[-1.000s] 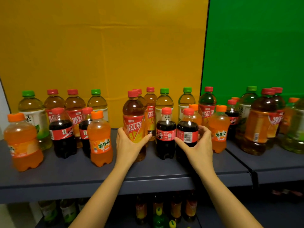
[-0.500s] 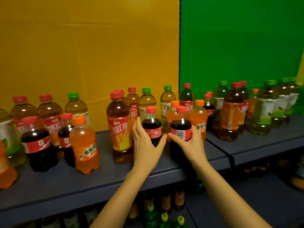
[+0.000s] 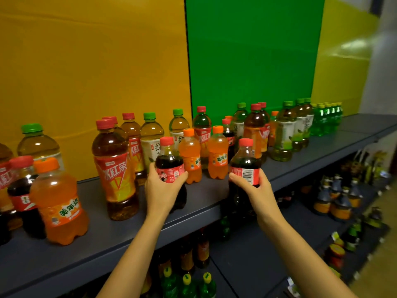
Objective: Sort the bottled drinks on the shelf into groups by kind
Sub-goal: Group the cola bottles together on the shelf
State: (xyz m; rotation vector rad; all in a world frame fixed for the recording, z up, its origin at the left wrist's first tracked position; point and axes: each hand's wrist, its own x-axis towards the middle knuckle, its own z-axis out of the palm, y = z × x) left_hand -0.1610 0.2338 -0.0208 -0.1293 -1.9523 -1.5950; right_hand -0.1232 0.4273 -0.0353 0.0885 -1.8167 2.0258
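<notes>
Mixed bottles stand on a dark grey shelf (image 3: 90,239). My left hand (image 3: 160,190) grips a small cola bottle (image 3: 169,162) with a red cap, near the shelf's front. My right hand (image 3: 255,188) holds a second cola bottle (image 3: 246,164), lifted in front of the shelf edge. Beside my left hand stands a tall iced red tea bottle (image 3: 117,168). Two orange soda bottles (image 3: 217,154) stand just behind the colas. At the left are another orange soda (image 3: 58,203) and a cola (image 3: 22,190). Green tea bottles (image 3: 283,134) cluster at the right.
Small green soda bottles (image 3: 326,119) line the shelf's far right end. Yellow and green panels (image 3: 247,52) back the shelf. A lower shelf (image 3: 247,254) holds more bottles, and a further low rack of bottles (image 3: 341,203) stands at the right.
My left hand went from the red tea bottle to the left cola and closed on it. My right hand has lifted its cola off the shelf. The view has swung right.
</notes>
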